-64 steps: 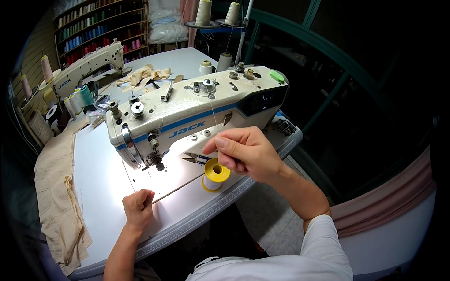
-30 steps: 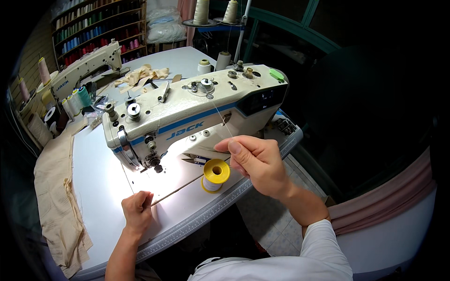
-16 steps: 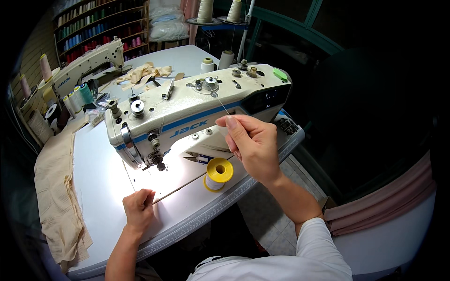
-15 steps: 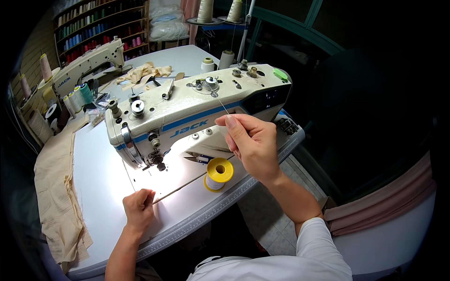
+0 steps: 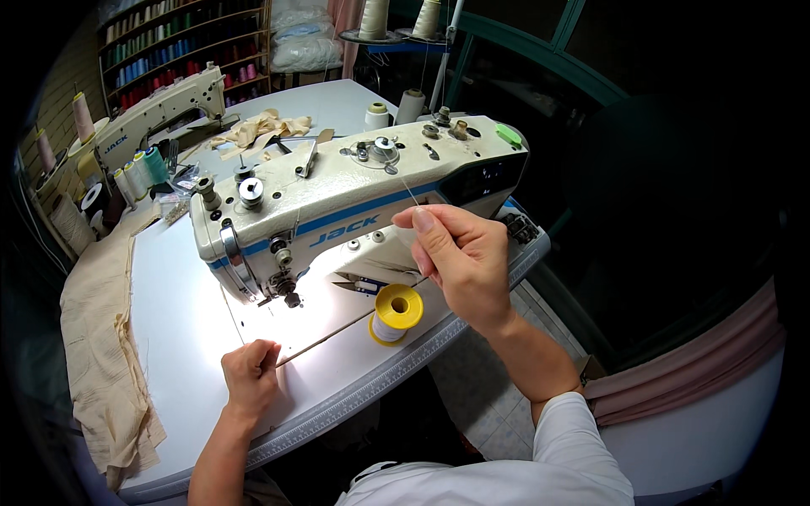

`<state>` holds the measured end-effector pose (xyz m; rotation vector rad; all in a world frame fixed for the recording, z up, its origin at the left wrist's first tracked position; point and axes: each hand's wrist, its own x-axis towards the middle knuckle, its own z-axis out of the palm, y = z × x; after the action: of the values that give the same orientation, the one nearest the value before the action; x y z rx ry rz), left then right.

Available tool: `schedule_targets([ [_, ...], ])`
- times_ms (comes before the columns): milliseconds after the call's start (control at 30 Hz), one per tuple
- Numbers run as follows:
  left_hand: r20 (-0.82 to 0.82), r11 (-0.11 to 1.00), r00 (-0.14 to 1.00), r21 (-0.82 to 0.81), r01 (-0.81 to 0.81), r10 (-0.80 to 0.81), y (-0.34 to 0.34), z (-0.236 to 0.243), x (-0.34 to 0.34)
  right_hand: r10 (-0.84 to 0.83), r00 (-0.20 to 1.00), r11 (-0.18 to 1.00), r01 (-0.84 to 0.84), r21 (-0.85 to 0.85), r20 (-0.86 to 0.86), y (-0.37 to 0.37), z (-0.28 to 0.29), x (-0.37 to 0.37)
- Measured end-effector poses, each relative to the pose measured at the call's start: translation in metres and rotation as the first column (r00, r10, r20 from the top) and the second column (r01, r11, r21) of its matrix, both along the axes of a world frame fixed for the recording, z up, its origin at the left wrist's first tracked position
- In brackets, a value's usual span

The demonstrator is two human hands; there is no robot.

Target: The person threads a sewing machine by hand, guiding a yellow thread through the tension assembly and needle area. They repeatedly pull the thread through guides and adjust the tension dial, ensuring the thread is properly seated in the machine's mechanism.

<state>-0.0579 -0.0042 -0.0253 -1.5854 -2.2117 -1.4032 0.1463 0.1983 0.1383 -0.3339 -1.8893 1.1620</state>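
Observation:
My right hand is raised in front of the white sewing machine, thumb and forefinger pinched on a fine thread that runs up to the bobbin winder on the machine's top. My left hand is closed and rests at the lit table surface, below the needle area; what its fingers hold, if anything, is hidden. A white spool with yellow flanges stands below my right hand, beside thread snips lying on the machine bed.
Beige fabric lies along the left. Behind are another machine, small cones, cloth scraps, a thread stand and a thread rack. The table's ruler edge runs along the front; pink cloth is at right.
My right hand has risen from its lower position a second ago and shifted slightly right, still pinching the thread. My left hand stays in place.

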Motion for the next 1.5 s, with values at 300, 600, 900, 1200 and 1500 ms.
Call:
schedule_targets([
  [300,-0.003,1.000,1.000,0.004,0.002,-0.002,0.0006,0.0008,0.0007,0.003,1.000,1.000,-0.003,0.006,0.013,-0.0029,0.0016,0.0027],
  [600,0.037,1.000,0.999,0.009,0.004,-0.004,0.0004,-0.0009,0.0001,0.018,0.999,1.000,-0.019,0.017,0.030,-0.0036,-0.0006,0.0040],
  [900,0.026,1.000,1.000,0.004,-0.007,0.007,0.0005,-0.0020,-0.0002,0.030,0.999,1.000,-0.030,0.003,0.012,-0.0028,-0.0037,0.0023],
  [1200,0.034,1.000,0.999,0.014,0.003,-0.003,0.0003,-0.0062,-0.0021,0.009,1.000,1.000,-0.009,0.004,0.019,-0.0042,0.0021,0.0033],
  [1500,0.047,1.000,0.999,0.018,0.003,-0.004,0.0004,-0.0025,-0.0006,0.019,1.000,1.000,-0.019,0.008,0.016,-0.0021,0.0010,0.0041],
])
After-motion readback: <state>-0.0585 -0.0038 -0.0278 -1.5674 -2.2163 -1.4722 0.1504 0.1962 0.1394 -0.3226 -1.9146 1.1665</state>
